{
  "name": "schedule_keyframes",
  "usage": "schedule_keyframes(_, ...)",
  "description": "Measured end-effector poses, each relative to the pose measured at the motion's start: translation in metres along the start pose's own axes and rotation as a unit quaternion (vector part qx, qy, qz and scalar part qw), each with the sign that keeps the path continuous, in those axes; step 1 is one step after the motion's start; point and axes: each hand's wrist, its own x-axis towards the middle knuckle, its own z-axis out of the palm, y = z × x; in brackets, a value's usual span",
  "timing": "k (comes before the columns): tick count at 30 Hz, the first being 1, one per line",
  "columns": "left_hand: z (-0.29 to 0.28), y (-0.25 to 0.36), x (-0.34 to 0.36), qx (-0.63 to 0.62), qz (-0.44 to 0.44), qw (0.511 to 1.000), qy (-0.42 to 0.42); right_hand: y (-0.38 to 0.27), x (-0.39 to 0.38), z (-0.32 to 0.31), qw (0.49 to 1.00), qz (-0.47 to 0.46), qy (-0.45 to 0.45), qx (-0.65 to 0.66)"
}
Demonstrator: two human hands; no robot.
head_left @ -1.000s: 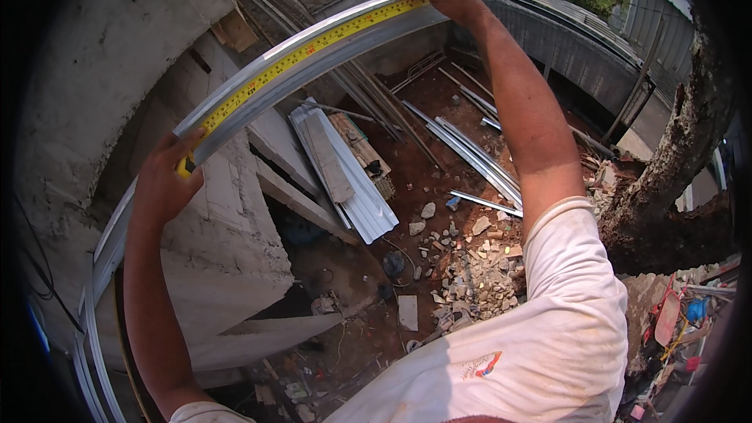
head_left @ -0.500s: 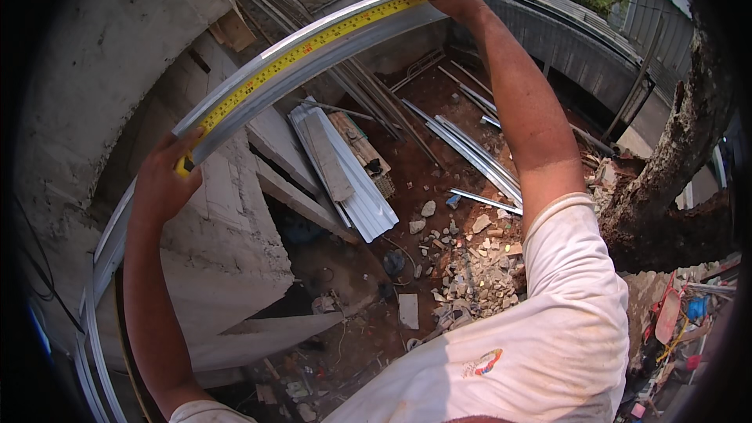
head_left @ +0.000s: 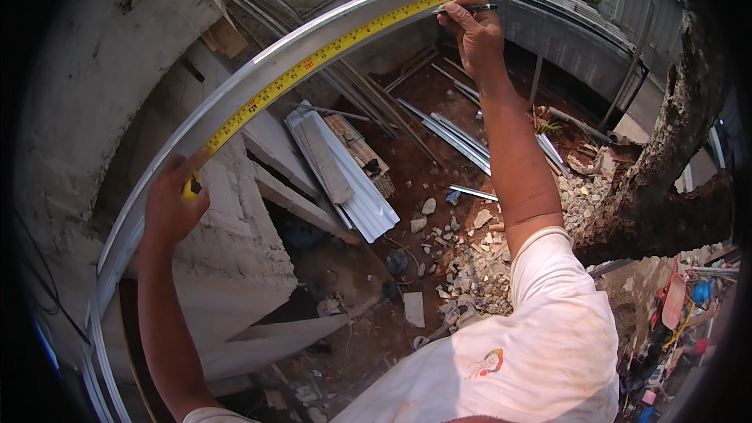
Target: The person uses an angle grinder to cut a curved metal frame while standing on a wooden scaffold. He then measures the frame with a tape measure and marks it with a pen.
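Observation:
A long silvery metal channel [head_left: 274, 53] runs in an arc from the lower left to the top middle. The yellow blade of a tape measure [head_left: 308, 63] is drawn out along its lower edge. My left hand [head_left: 174, 202] is closed around the tape measure's case, of which a yellow and black bit shows below the fingers. At the channel's far end, my right hand [head_left: 474, 35] pinches a dark pen [head_left: 479, 8], held sideways near the blade's tip. Whether those fingers also touch the blade, I cannot tell.
Below lie corrugated metal sheets [head_left: 352, 180], thin metal profiles [head_left: 453, 141] and broken rubble [head_left: 478, 254]. A rough concrete wall [head_left: 63, 110] stands at left, a thick tree trunk [head_left: 670, 141] at right. More metal lengths [head_left: 98, 345] sit at lower left.
My right hand has come down and slightly right, off the channel's upper edge, and the pen has turned sideways. The blade has shifted toward the channel's lower edge. My left hand moved slightly down and right.

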Motion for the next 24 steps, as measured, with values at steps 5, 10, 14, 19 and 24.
schedule_keyframes(5,0.017,0.013,-0.016,-0.067,0.023,0.997,0.004,0.007,-0.066,-0.003,0.998,0.037,0.055,0.000)
schedule_keyframes(10,0.032,0.025,-0.022,-0.036,0.024,0.998,-0.035,0.035,-0.077,0.003,0.994,0.091,0.034,0.047)
schedule_keyframes(14,0.038,0.028,-0.024,-0.039,0.043,0.998,-0.037,0.047,-0.073,0.012,0.989,0.103,0.026,0.102)
schedule_keyframes(19,0.040,0.025,-0.026,-0.068,0.035,0.997,-0.024,0.060,-0.057,0.021,0.983,0.091,0.005,0.158)
schedule_keyframes(24,0.040,0.018,-0.027,-0.065,0.023,0.997,-0.029,0.071,-0.051,0.030,0.977,0.113,0.010,0.183)
